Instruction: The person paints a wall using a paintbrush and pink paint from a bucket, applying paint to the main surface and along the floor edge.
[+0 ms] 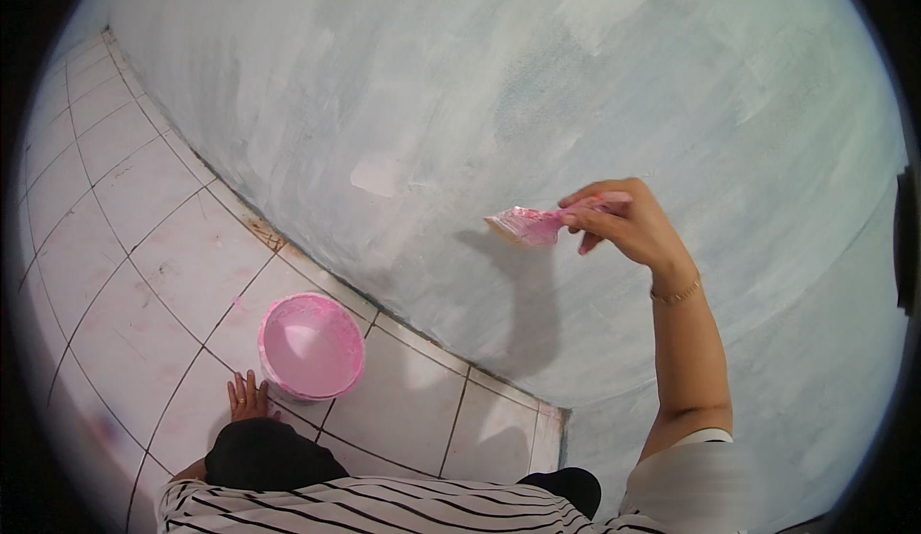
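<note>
My right hand [619, 221] grips a paintbrush [529, 226] by its pink-smeared handle. The bristles point left, close to the pale grey-blue wall [432, 102]; whether they touch it I cannot tell. Below and left of the brush, its shadow and the hand's fall on the wall. On the tiled floor stands a round tub of pink paint [313, 347], its rim and inner wall coated in pink. Just left of the tub, my left hand [248, 396] is spread on the tiles with nothing in it. My dark-clad knee hides part of that wrist.
White floor tiles [173, 282] with dark joints carry stains and pink spots. A narrow tile strip [417, 343] follows the wall's base to a corner [565, 415] at lower right. Streaky paint covers the wall, with a paler patch [374, 178]. A dark object [905, 242] shows at the right rim.
</note>
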The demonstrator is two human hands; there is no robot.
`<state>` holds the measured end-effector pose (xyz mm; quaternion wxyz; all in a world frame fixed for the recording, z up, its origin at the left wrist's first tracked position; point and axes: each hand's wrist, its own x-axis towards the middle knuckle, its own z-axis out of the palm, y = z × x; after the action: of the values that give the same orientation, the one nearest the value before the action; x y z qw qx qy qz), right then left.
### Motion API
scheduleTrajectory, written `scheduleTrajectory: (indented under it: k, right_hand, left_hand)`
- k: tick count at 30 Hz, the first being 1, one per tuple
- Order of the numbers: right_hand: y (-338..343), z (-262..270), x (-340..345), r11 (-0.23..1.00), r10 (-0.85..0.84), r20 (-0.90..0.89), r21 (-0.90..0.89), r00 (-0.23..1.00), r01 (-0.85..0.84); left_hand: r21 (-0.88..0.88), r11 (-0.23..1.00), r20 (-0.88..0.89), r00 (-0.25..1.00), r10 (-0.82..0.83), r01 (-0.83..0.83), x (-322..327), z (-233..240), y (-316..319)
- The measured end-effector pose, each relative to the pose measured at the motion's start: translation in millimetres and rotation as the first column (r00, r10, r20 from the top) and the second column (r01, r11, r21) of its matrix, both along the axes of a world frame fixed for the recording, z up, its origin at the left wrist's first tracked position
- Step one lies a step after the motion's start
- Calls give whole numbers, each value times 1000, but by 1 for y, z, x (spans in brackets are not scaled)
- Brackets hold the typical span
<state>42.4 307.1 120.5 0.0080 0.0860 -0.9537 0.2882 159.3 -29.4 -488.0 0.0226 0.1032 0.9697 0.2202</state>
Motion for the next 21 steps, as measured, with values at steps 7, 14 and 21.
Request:
scheduleTrajectory:
  k: [7, 14, 21]
  right_hand:
    - [3, 59, -42, 953, 96, -197, 300, 976, -33]
    - [-8, 120, -35, 765, 527, -810, 584, 259, 271]
    - [19, -105, -37, 509, 670, -495, 849, 554, 143]
  left_hand:
    - [-207, 978, -265, 964, -20, -37, 3, -19, 4]
    - [-125, 990, -132, 990, 43, -60, 5, -8, 2]
    - [40, 997, -6, 998, 65, -65, 3, 22, 8]
